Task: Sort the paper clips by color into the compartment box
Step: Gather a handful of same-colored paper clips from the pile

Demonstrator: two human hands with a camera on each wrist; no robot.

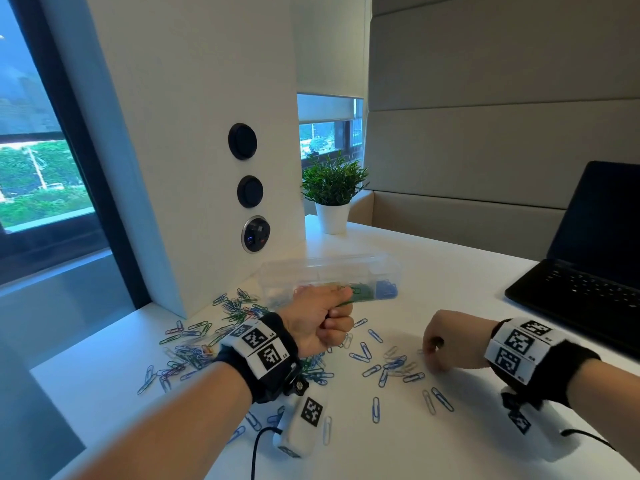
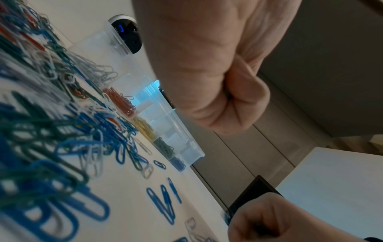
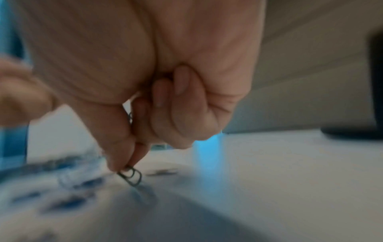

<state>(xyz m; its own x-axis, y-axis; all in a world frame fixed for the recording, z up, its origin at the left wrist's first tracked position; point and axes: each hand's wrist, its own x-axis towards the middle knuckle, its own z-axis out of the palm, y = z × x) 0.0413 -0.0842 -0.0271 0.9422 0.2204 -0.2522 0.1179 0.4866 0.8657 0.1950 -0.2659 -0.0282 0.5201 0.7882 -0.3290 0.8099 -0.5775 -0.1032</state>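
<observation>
One compartment box (image 1: pixel 330 277) holds red, yellow, green, blue clips (four heaps); before it, left hand (image 1: pixel 320 320) fisted on green clips (image 1: pixel 348 299), right hand (image 1: pixel 446 344) pinching a grey clip (image 3: pixel 131 176).

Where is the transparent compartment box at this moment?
In the head view the compartment box lies on the white table, just beyond the left hand, between the wall sockets and the laptop.

two hands (image 1: pixel 320 320), one compartment box (image 1: pixel 330 271), one laptop (image 1: pixel 588 251), one potted plant (image 1: pixel 333 192), and paper clips (image 1: pixel 375 370) beyond counting.
</observation>
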